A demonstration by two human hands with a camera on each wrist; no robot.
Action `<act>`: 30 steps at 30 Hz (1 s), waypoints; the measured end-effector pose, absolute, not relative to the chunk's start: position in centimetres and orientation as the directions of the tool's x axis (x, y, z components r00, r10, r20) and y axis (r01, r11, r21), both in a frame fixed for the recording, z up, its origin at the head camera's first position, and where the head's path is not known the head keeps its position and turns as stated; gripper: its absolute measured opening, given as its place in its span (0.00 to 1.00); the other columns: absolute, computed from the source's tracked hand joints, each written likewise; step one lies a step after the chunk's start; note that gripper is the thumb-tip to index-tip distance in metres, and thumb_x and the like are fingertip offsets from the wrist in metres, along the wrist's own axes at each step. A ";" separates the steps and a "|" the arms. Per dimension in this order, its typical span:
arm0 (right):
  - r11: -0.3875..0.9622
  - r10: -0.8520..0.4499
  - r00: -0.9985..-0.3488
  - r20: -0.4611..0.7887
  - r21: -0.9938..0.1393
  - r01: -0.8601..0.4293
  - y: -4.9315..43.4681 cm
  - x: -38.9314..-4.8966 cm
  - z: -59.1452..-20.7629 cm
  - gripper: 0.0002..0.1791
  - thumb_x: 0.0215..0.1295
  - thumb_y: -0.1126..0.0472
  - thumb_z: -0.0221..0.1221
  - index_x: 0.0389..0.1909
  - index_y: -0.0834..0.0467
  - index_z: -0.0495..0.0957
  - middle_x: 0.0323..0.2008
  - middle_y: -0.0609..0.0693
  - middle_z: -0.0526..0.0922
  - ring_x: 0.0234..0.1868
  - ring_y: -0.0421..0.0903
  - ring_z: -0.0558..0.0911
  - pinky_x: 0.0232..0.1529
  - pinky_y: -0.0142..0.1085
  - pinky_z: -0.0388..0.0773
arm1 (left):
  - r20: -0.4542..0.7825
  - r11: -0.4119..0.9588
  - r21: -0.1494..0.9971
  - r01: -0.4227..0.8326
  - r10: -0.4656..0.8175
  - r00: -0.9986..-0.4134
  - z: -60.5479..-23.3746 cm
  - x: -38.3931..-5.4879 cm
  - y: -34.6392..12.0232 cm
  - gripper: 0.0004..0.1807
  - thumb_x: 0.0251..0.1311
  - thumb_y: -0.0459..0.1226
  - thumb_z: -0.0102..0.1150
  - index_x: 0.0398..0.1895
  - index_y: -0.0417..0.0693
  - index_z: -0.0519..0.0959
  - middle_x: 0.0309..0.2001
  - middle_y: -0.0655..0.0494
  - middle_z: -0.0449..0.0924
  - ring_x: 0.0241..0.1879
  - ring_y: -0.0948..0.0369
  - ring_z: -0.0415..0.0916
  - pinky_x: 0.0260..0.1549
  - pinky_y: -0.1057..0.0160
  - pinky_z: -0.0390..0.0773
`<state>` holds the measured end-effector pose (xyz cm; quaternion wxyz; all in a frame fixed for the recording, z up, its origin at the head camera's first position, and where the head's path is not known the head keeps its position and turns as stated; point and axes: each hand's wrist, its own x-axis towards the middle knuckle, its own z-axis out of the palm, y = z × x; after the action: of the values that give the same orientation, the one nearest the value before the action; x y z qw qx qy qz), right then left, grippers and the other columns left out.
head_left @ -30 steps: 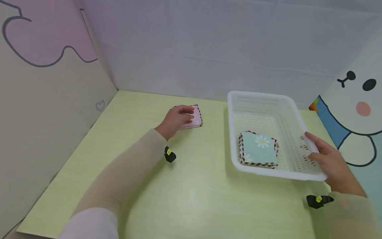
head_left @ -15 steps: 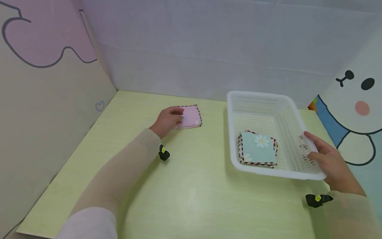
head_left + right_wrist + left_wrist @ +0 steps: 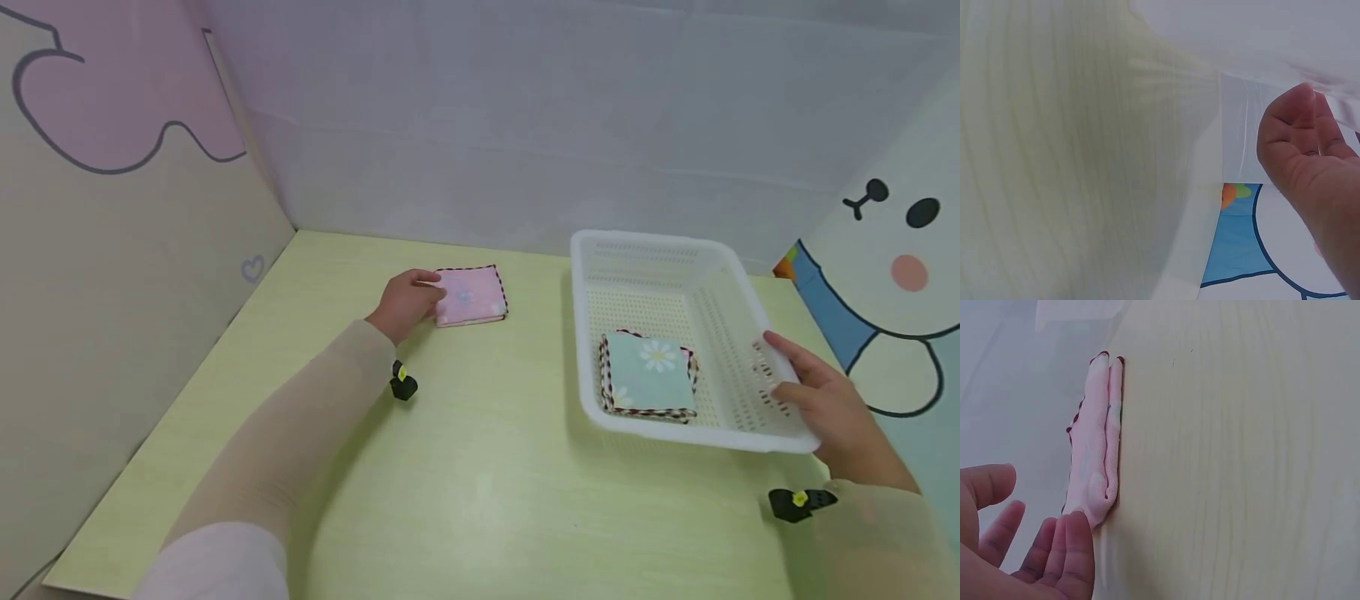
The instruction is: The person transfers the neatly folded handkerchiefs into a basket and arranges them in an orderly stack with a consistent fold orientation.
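Left fingers (image 3: 1079,550) are parted, empty, at the pink cloth (image 3: 476,298) near the desk's (image 3: 487,500) back edge; folds best kept flush, basket (image 3: 637,308) gripped by right fingers (image 3: 798,354).

Basket (image 3: 637,307) was smooth, perforated plastic; pink cloth (image 3: 472,297), matt, finely textured; daisy-print cloth (image 3: 648,373), matt; table (image 3: 487,483) had a smooth, faintly glossy wood-grain surface.

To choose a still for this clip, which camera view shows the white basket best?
The head view: it shows the white basket nearly whole, the right hand covering some rim. The right wrist view catches just a portion; the left wrist view, none.
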<state>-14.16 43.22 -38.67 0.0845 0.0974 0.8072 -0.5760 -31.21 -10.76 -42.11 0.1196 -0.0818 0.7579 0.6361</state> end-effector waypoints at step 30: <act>0.376 0.089 -0.959 -0.270 -0.882 0.284 42.8 -13.9 -38.3 0.42 0.76 0.69 0.49 0.83 0.35 0.47 0.83 0.48 0.39 0.51 0.39 0.72 0.42 0.42 0.86 | -0.256 0.595 0.775 -0.210 -0.008 -0.967 -43.5 -33.9 -10.4 0.26 0.53 0.25 0.60 0.57 0.50 0.78 0.49 0.46 0.79 0.29 0.56 0.67 0.24 0.62 0.68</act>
<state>-13.91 42.83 -38.30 0.0889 0.1131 0.8246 -0.5472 -33.95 -10.40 -43.50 0.1137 -0.0615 0.8858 0.4456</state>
